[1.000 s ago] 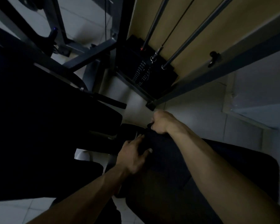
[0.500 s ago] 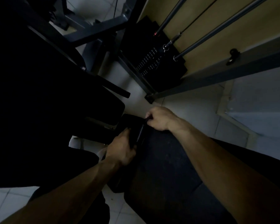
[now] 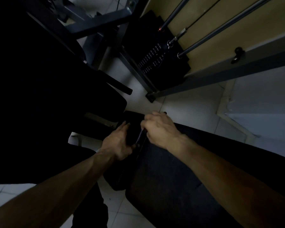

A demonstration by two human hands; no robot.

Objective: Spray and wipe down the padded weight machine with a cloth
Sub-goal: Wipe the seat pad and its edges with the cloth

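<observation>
One dark padded bench [image 3: 163,186] of the weight machine is seen low in the middle, under the right forearm. Its far end is gripped by the clenched right hand [image 3: 158,127]; no cloth can be made out in the gloom. One smaller black pad [image 3: 133,129] just beside is clasped by the left hand [image 3: 117,143]. Beyond, one black weight stack [image 3: 155,51] is met by two grey steel guide rods [image 3: 220,28] above the pale tiled floor [image 3: 187,109].

Pale tiled floor [image 3: 187,111] (beige wall [image 3: 262,22] behind)

Right hand [image 3: 158,129] clutches cloth [image 3: 155,170]; left hand [image 3: 117,145] clutches pad [image 3: 132,129].
</observation>
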